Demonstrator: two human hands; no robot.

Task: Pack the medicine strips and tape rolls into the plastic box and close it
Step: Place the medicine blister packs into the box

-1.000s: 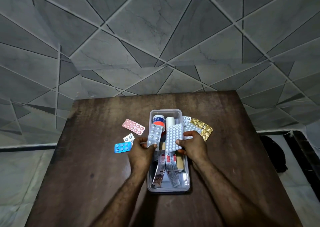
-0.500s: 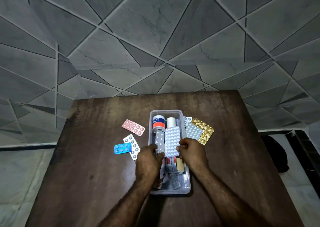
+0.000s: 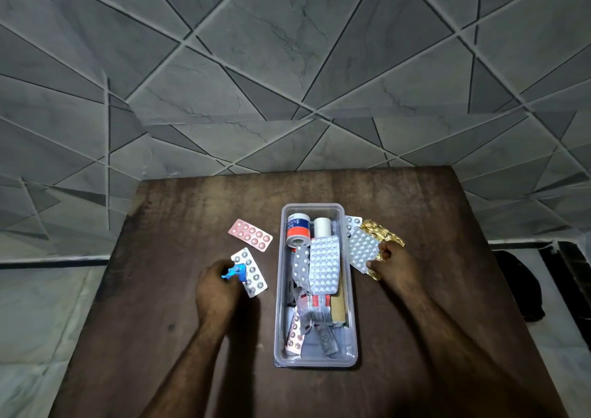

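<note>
On brown table, left hand grips blue strip; right hand pinches silver strip.

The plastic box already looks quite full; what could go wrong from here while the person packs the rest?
1. The large silver strip lies high on the pile in the plastic box, so a lid may not shut flat.
2. The right hand grips the silver strip and gold strip together; one could slip.
3. The left hand takes the blue strip; the pink strip might be forgotten.
</note>
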